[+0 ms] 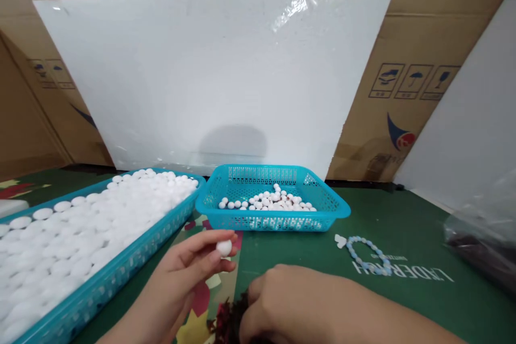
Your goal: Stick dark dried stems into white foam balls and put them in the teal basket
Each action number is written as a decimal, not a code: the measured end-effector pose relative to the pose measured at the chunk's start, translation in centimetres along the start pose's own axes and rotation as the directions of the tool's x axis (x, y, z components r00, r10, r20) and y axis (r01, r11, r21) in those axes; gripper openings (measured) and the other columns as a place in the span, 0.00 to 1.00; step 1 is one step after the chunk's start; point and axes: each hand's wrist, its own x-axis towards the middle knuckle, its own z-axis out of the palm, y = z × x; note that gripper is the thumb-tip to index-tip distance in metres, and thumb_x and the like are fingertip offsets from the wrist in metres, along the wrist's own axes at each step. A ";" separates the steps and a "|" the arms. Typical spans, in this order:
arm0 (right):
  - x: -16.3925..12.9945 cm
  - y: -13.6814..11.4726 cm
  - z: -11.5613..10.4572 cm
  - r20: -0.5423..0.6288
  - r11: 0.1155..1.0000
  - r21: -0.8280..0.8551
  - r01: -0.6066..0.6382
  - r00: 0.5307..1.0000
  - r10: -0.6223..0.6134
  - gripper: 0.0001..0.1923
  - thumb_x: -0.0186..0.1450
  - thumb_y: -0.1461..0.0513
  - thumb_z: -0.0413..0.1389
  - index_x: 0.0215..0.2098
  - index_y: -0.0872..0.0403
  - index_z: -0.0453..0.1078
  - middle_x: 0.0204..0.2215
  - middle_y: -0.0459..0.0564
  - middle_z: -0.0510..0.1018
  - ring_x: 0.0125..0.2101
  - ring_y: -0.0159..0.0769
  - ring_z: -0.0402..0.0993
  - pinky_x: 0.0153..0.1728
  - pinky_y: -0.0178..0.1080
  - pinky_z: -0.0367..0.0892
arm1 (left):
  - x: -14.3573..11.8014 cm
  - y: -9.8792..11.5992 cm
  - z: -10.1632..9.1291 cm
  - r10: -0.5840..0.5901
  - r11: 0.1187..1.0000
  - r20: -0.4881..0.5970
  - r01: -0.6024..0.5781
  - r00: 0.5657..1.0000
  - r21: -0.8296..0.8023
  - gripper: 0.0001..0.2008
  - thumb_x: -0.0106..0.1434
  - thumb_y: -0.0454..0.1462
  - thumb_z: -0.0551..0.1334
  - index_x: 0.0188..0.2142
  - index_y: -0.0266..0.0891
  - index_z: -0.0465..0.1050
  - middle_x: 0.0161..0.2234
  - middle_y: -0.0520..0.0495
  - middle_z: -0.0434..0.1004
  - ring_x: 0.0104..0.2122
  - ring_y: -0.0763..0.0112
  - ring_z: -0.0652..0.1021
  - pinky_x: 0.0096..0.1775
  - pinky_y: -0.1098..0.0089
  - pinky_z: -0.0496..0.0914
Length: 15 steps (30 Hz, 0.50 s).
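White ball [224, 248] pinched in left hand [189, 271], lower centre of frame.

Long tray [121, 271] heaped with white discs at lower left; small basket [330, 205] with white beads at centre, just above the hand, nothing between them. Bead bracelet [368, 253] at right on green mat [403, 226]; foam board [217, 75] and cartons [423, 75] across the top. Left fingers closed lightly round the ball, thumb beneath. Right hand [290, 301] at bottom centre, curled over dark red bits [226, 322]; grip hidden, cannot tell.
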 end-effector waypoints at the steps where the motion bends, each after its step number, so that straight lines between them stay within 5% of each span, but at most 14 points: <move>1: 0.0 -0.1 -0.1 0.010 1.000 0.005 -0.004 1.000 0.004 0.13 0.54 0.70 0.49 0.38 0.53 0.64 0.33 0.44 0.68 0.27 0.27 0.62 0.22 0.27 0.54 | -0.1 0.1 0.1 -0.013 0.999 0.008 0.013 1.000 -0.038 0.10 0.37 0.37 0.63 0.24 0.41 0.70 0.25 0.53 0.72 0.24 0.76 0.71 0.23 0.83 0.64; 10: -0.2 -0.5 -0.3 0.036 0.999 0.039 -0.037 0.999 0.036 0.11 0.55 0.70 0.48 0.35 0.56 0.66 0.30 0.46 0.68 0.25 0.25 0.63 0.20 0.25 0.55 | 0.3 -0.6 0.6 -0.011 0.999 0.004 0.012 1.000 -0.033 0.12 0.40 0.32 0.59 0.29 0.39 0.69 0.12 0.58 0.65 0.14 0.82 0.66 0.13 0.87 0.51; 13: 0.0 0.2 1.3 -0.124 0.997 0.044 0.069 0.990 -0.063 0.08 0.54 0.69 0.51 0.30 0.53 0.67 0.26 0.42 0.69 0.22 0.25 0.64 0.19 0.25 0.57 | 0.4 -1.0 0.4 0.020 0.988 0.095 -0.005 0.995 -0.156 0.11 0.43 0.29 0.56 0.30 0.37 0.67 0.17 0.59 0.68 0.17 0.83 0.68 0.20 0.84 0.58; 15: 1.1 0.9 2.6 -0.370 0.997 0.057 0.059 0.928 -0.034 0.05 0.57 0.64 0.48 0.30 0.51 0.65 0.29 0.44 0.68 0.26 0.26 0.64 0.24 0.28 0.61 | 0.2 -1.2 0.5 0.019 0.964 0.186 0.031 0.982 -0.264 0.08 0.44 0.29 0.56 0.27 0.36 0.66 0.20 0.57 0.70 0.19 0.83 0.69 0.22 0.83 0.60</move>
